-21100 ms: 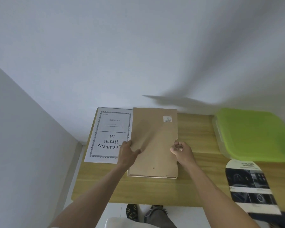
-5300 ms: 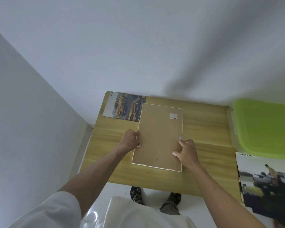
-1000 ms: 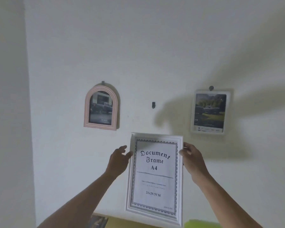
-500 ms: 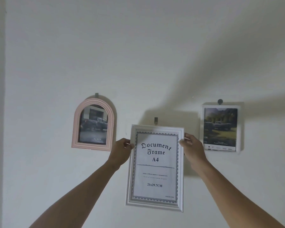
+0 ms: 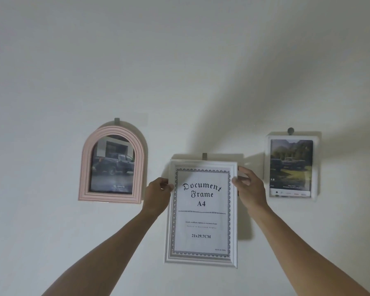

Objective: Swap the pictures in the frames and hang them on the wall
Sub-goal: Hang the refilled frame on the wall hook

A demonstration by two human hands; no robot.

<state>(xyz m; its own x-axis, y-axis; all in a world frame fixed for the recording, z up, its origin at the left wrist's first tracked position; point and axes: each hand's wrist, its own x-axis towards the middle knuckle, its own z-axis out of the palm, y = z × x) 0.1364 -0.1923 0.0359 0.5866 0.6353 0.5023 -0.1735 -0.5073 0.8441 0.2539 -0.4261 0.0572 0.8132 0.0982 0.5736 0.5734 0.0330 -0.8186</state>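
Now, hanging the white document frame (image 5: 201,212) at centre.
Both my left hand (image 5: 158,194) and right hand (image 5: 247,189) grip its sides beneath the hook (image 5: 204,156); neighbours already hung.

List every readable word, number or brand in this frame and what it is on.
"Document Frame A4" on the sheet in the white frame.
"21x29.7CM" lower on the same sheet.
"TOYOTA" at the bottom of the photo in the pink arched frame.
Fine print on the sheet and the captions in the right frame: too small to read.
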